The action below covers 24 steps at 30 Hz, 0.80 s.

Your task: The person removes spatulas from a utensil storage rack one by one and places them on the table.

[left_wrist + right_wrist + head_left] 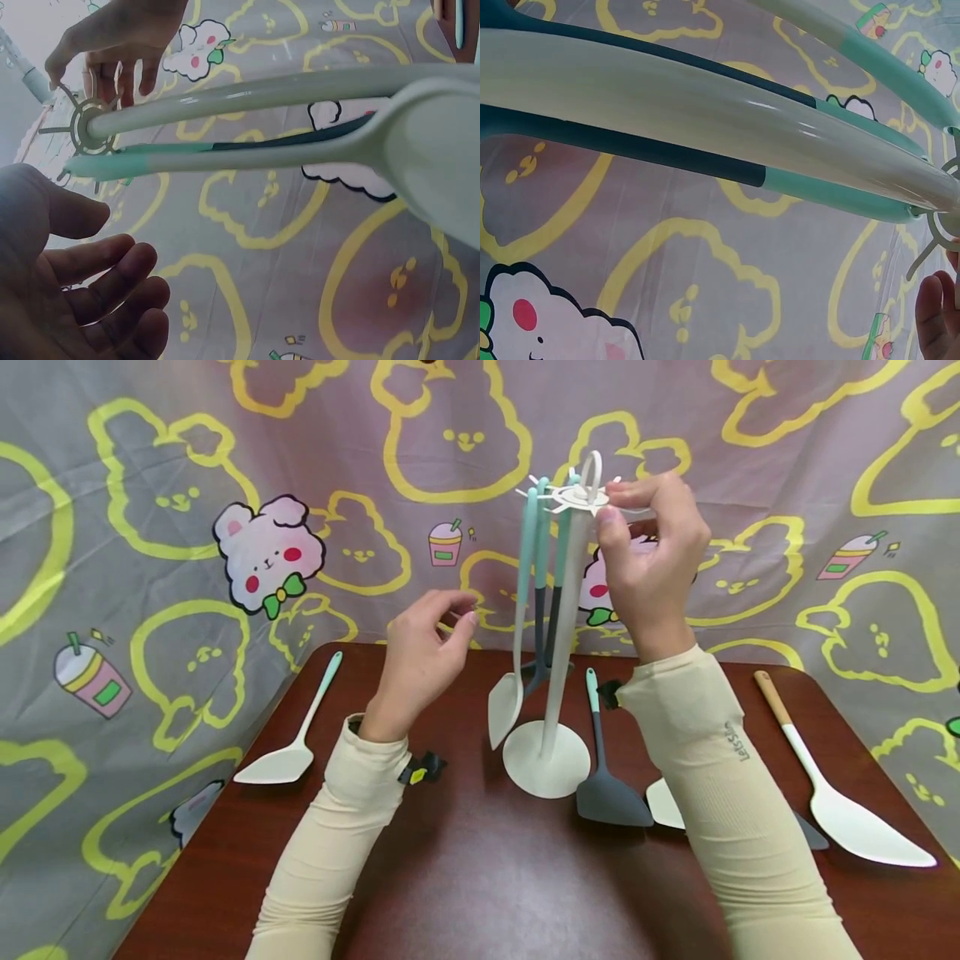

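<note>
A white utensil stand (566, 627) rises from a round base on the table, with a hooked ring and a loop on top. My right hand (656, 556) pinches the right side of the hooked ring between thumb and index finger. From the left and back hooks hang a white turner (506, 706) with a mint handle and two dark grey utensils (540, 610) with mint handles, their heads partly hidden. My left hand (427, 652), fingers loosely bent and holding nothing, hovers left of the hanging turner. In the left wrist view, a gap separates that hand (82, 285) from the turner's handle (109, 166).
On the brown table (450, 877), a white turner (281, 764) lies at left. Right of the base lie a grey turner (611, 802), a white utensil (663, 802) partly under my sleeve, and a wooden-handled white turner (855, 822). Behind hangs a patterned curtain (360, 435).
</note>
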Tool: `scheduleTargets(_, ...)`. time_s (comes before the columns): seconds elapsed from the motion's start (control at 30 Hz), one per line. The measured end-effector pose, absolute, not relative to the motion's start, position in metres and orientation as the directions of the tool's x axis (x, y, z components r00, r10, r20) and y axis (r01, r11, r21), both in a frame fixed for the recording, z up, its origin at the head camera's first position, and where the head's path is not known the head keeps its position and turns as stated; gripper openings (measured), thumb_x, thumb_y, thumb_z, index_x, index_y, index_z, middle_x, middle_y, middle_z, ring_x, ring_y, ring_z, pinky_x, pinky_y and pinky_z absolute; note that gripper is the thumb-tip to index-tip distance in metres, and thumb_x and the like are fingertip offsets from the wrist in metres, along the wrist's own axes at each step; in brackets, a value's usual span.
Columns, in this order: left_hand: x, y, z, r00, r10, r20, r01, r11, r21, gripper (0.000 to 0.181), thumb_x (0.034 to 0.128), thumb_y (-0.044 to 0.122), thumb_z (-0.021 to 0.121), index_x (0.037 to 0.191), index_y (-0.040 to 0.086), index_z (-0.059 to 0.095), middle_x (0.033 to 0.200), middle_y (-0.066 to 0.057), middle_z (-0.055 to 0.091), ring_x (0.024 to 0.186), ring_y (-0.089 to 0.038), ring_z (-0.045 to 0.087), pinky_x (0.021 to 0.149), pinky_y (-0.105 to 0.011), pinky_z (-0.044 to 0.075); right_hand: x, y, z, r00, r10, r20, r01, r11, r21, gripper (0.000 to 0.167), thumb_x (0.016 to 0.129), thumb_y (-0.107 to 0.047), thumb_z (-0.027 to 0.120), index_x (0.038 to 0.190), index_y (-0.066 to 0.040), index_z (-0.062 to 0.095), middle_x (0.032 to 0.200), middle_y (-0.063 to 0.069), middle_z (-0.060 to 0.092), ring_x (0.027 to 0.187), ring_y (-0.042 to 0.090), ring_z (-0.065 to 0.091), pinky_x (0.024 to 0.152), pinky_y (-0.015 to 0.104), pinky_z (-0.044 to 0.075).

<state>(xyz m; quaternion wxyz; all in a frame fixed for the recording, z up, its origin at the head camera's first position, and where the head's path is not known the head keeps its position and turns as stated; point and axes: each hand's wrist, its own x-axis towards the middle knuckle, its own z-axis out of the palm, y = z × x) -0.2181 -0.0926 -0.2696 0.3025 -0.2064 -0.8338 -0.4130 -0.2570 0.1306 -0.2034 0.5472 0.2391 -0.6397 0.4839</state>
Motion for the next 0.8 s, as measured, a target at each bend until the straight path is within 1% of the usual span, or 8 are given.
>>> scheduleTargets(0.1,-0.217,-0.086,-0.269,-0.742,0.106,0.662,0.591,0.570,0.571,0.021,0.0930,0.014,0.063,0.111,0.006,0.071,0.100,-0.007,0.070,0.086,-0.018,0.066,0.073,-0.032,0.055,-0.255,0.132,-0.204,-0.307,0.225,0.925,-0.837,0.400,-0.374,0.054,0.072,-0.039,0.054,0.084,0.013,0.063,0.092,0.022,0.071,0.091,0.001,0.066,0.069,0.010,0.049)
scheduleTargets(0.2,-0.217,-0.080,-0.269,-0.750,0.116,0.651,0.590,0.561,0.581,0.022,0.0933,0.014,0.063,0.113,0.006,0.071,0.101,-0.007,0.069,0.087,-0.019,0.066,0.075,-0.034,0.056,-0.255,0.133,-0.203,-0.313,0.215,0.925,-0.839,0.394,-0.376,0.054,0.072,-0.038,0.054,0.083,0.014,0.062,0.092,0.022,0.071,0.091,0.001,0.066,0.069,0.010,0.049)
scheduleTargets(0.33,-0.219,-0.072,-0.268,-0.755,0.122,0.644,0.594,0.542,0.594,0.024,0.0934,0.015,0.063,0.114,0.006,0.070,0.103,-0.009,0.069,0.086,-0.021,0.067,0.077,-0.036,0.057,-0.255,0.133,-0.202,-0.310,0.202,0.929,-0.845,0.388,-0.367,0.052,0.073,-0.037,0.054,0.082,0.014,0.061,0.092,0.023,0.070,0.092,0.002,0.066,0.068,0.011,0.049)
scheduleTargets(0.53,-0.224,-0.057,-0.269,-0.768,0.123,0.628,0.591,0.511,0.624,0.026,0.0935,0.015,0.062,0.117,0.006,0.068,0.106,-0.009,0.068,0.088,-0.020,0.067,0.075,-0.031,0.056,-0.255,0.133,-0.202,-0.298,0.186,0.936,-0.844,0.407,-0.350,0.052,0.074,-0.038,0.052,0.081,0.014,0.060,0.092,0.024,0.069,0.090,-0.001,0.063,0.067,0.010,0.048)
scheduleTargets(0.7,-0.228,-0.047,-0.271,-0.774,0.105,0.624,0.581,0.510,0.634,0.029,0.0933,0.015,0.062,0.120,0.005,0.066,0.108,-0.011,0.065,0.088,-0.021,0.066,0.076,-0.034,0.056,-0.254,0.132,-0.201,-0.298,0.165,0.940,-0.831,0.439,-0.341,0.054,0.076,-0.040,0.050,0.081,0.013,0.058,0.092,0.024,0.068,0.092,0.000,0.061,0.068,0.009,0.047)
scheduleTargets(0.8,-0.230,-0.044,-0.272,-0.778,0.097,0.620,0.575,0.508,0.641,0.030,0.0938,0.015,0.062,0.122,0.006,0.065,0.110,-0.011,0.064,0.088,-0.022,0.067,0.076,-0.036,0.056,-0.254,0.132,-0.200,-0.299,0.159,0.941,-0.827,0.448,-0.339,0.054,0.077,-0.041,0.051,0.080,0.013,0.057,0.092,0.024,0.067,0.093,-0.003,0.058,0.069,0.009,0.047)
